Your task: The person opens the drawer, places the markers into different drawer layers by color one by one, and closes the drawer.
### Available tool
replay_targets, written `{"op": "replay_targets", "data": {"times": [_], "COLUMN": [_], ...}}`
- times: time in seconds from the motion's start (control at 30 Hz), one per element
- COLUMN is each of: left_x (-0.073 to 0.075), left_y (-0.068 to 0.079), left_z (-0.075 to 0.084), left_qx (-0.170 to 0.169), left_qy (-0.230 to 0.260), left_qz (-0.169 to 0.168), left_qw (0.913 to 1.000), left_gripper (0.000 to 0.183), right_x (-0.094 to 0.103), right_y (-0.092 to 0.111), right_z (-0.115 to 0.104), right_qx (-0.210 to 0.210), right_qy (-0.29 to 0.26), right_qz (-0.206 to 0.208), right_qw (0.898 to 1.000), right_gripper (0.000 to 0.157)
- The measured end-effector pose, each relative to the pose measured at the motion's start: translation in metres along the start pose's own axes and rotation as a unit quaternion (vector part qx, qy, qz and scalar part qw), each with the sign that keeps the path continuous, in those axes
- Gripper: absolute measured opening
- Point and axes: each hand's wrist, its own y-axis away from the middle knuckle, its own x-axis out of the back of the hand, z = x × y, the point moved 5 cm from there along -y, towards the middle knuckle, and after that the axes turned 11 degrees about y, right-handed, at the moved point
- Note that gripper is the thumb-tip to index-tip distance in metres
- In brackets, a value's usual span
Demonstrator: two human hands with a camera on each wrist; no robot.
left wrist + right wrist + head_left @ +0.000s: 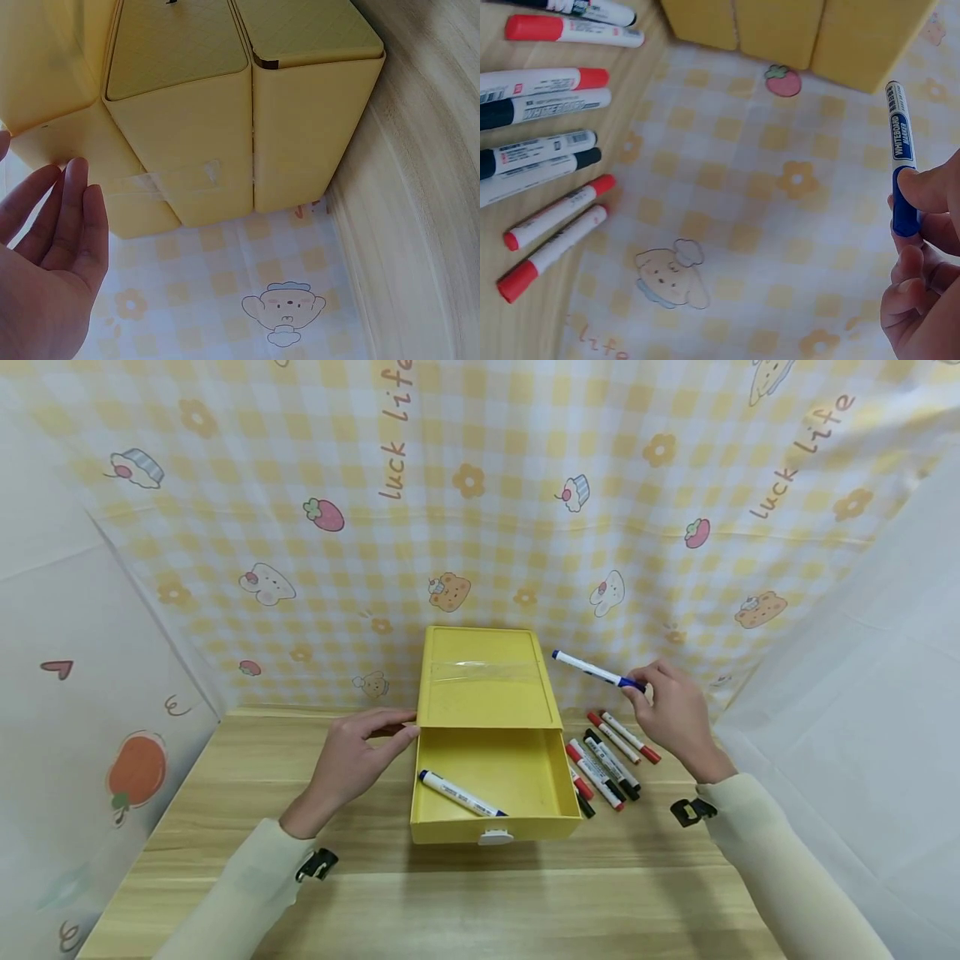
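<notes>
My right hand (677, 708) pinches a blue whiteboard marker (588, 667) by its blue cap, between thumb and fingers. The marker is in the air, right of a yellow drawer unit (487, 681), its far end pointing left. The unit's top drawer (497, 831) is pulled out, with a white knob on its front. Inside lies a second marker with a blue end (461, 793), slanted along the drawer's left front. At the unit's left side rests my left hand (352, 758), fingers extended and thumb at the front corner of the top.
Several red and black markers (611, 760) lie on the wooden table (360, 893) right of the unit, some partly hidden by the drawer. Clear tape (180, 176) runs across the unit. A yellow checked cloth (480, 543) hangs behind, and white cloth (862, 777) stands at the sides.
</notes>
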Motion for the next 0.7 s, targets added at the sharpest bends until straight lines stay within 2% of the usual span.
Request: {"op": "replay_targets", "data": {"times": [0.2, 0.7], "left_x": [-0.001, 0.0], "left_y": [0.0, 0.0], "left_z": [0.0, 0.0], "left_qx": [-0.005, -0.003], "left_qy": [0.001, -0.01], "left_qz": [0.001, -0.001], "left_qw": [1.0, 0.9999], "left_gripper": [0.019, 0.021], "right_x": [0.009, 0.022], "right_y": [-0.002, 0.004], "right_z": [-0.016, -0.063], "right_qx": [0.016, 0.1], "right_qy": [-0.009, -0.021], "right_qz": [0.005, 0.012], "right_qw": [1.0, 0.995], "right_gripper": [0.009, 0.011]}}
